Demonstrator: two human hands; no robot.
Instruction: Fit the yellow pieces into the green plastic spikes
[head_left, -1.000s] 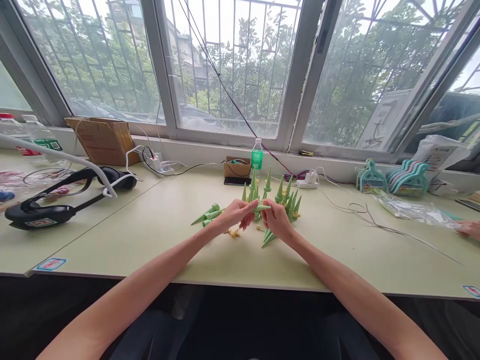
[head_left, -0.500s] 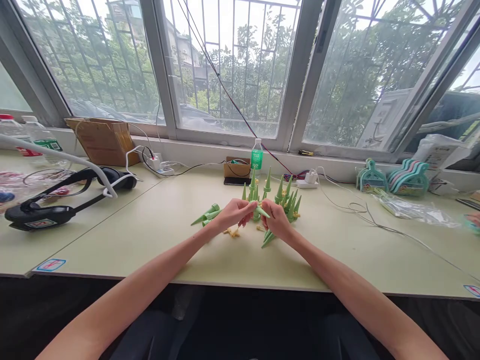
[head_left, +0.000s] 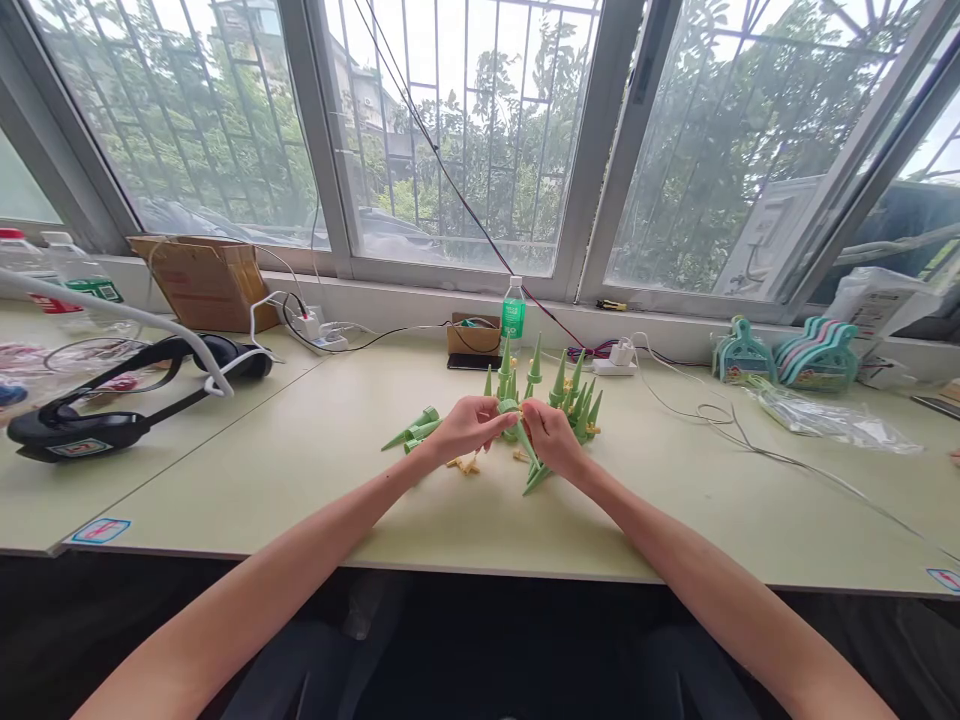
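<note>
Between my two hands is a green plastic watering spike (head_left: 524, 438), its wide collar up and its point slanting down to the right. My left hand (head_left: 474, 426) pinches it near the collar. My right hand (head_left: 553, 436) is closed at the collar's side, its fingertips on a small yellow valve (head_left: 520, 408) that they partly cover. Behind the hands stand several upright green spikes (head_left: 559, 380), some with yellow pieces on them. More loose spikes (head_left: 409, 430) lie left of my left hand. Small yellow valves (head_left: 466, 465) are scattered on the table below the hands.
A water bottle (head_left: 514, 312) and a small cardboard box (head_left: 474, 335) with a dark phone before it stand at the back. A black headset (head_left: 82, 430) lies at left. Cables, teal hangers (head_left: 821, 355) and a plastic bag (head_left: 832, 420) are on the right.
The held spike has turned: its collar now shows at the top and its point hangs more steeply downward. Both hands stay in nearly the same place.
</note>
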